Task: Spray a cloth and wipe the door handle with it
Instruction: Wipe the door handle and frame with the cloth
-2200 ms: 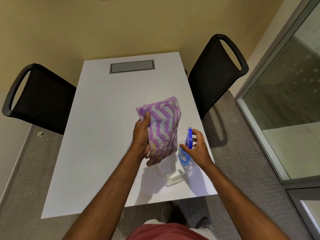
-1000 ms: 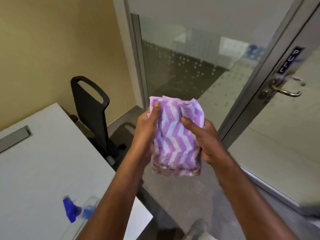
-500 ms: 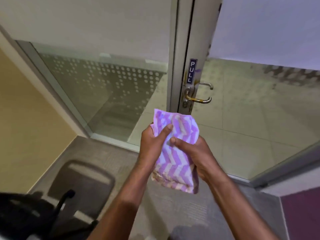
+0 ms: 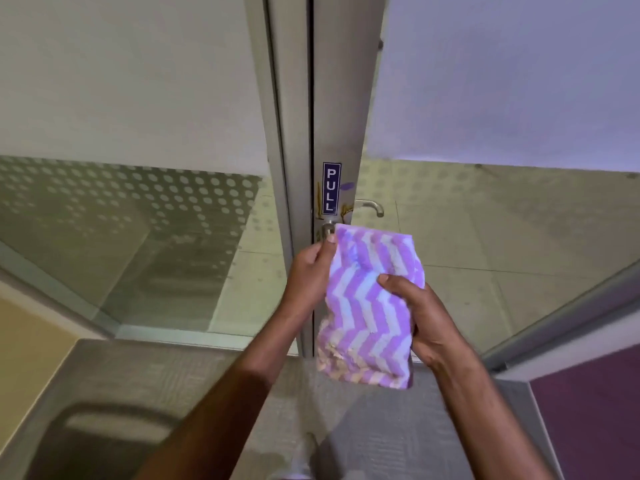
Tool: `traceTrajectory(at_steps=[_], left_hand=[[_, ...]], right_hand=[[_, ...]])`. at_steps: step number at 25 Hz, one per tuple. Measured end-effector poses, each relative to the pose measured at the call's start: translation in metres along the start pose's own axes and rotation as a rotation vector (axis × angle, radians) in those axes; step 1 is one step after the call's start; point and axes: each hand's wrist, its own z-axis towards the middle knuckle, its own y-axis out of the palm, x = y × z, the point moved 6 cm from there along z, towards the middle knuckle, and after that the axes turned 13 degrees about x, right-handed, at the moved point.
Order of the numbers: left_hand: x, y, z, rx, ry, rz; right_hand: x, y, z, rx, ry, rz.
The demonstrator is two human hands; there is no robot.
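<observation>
A folded purple-and-white zigzag cloth [image 4: 369, 306] hangs upright between both hands, right in front of the glass door. My left hand [image 4: 310, 271] pinches its top left corner. My right hand [image 4: 424, 317] grips its right edge, thumb across the front. The cloth's top edge covers most of the near door handle; only the handle's round base [image 4: 327, 229] shows beside my left fingertips. A second metal lever [image 4: 370, 206] on the far side of the glass is visible just above the cloth. The spray bottle is out of view.
A blue PULL sticker [image 4: 331, 188] sits on the grey door frame [image 4: 341, 109] above the handle. Frosted dotted glass panels [image 4: 145, 209] flank the door. A black chair [image 4: 107, 441] is blurred at the lower left on grey carpet. A purple panel [image 4: 588, 410] stands at the lower right.
The view has swung from the table to the door and come closer. Both hands have raised the cloth up to the handle, which it now covers.
</observation>
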Motion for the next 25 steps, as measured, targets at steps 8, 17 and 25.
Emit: traceTrajectory(at_steps=[8, 17, 25], left_hand=[[0.094, -0.041, 0.088, 0.309, 0.633, 0.182], [0.145, -0.033, 0.100, 0.553, 1.253, 0.506], [0.134, -0.010, 0.137, 0.581, 1.447, 0.788]], right_hand=[[-0.115, 0.001, 0.005, 0.652, -1.033, -0.302], [-0.078, 0.100, 0.119, 0.370, -1.997, -1.414], [-0.047, 0.087, 0.155, -0.047, -1.859, -1.698]])
